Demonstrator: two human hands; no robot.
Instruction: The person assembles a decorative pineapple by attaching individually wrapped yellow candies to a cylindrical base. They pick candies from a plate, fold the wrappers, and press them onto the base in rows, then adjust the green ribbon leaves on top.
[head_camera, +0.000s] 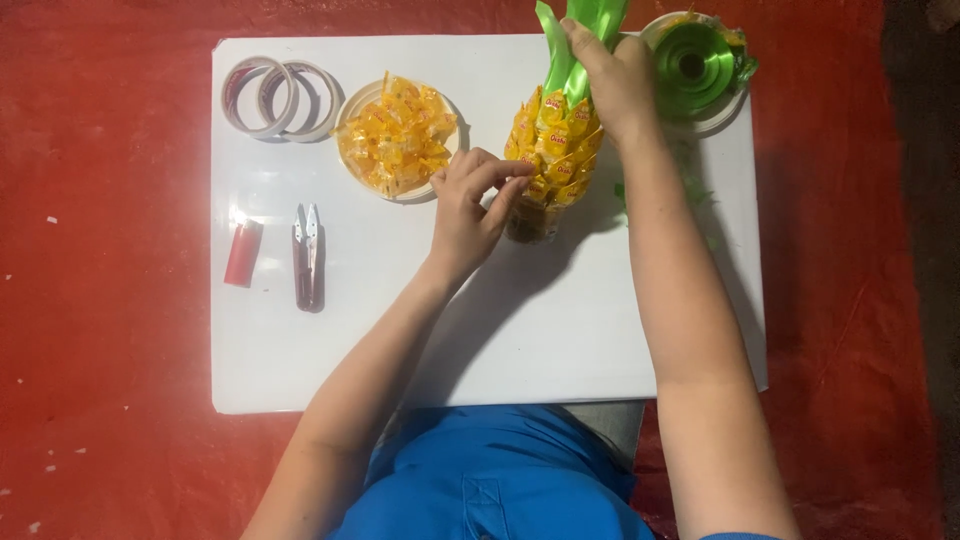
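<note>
Pineapple-shaped bottle covered w/ yellow wrapped candies (553, 145) stands upper centre of frame on white rectangular desk (500, 330). Right hand (615, 80) at top, fingers clenched round green ribbon leaves (572, 45). Left hand (470, 205) at bottle's left side, fingers pinched together vs candy row; what they pinch, can't tell. Just left: round plate of yellow candies (397, 140). Upper right: green ribbon spool (693, 65). Upper left: two tape rolls (280, 98). Left-centre: thread snips (308, 255), red lighter (243, 253).
</note>
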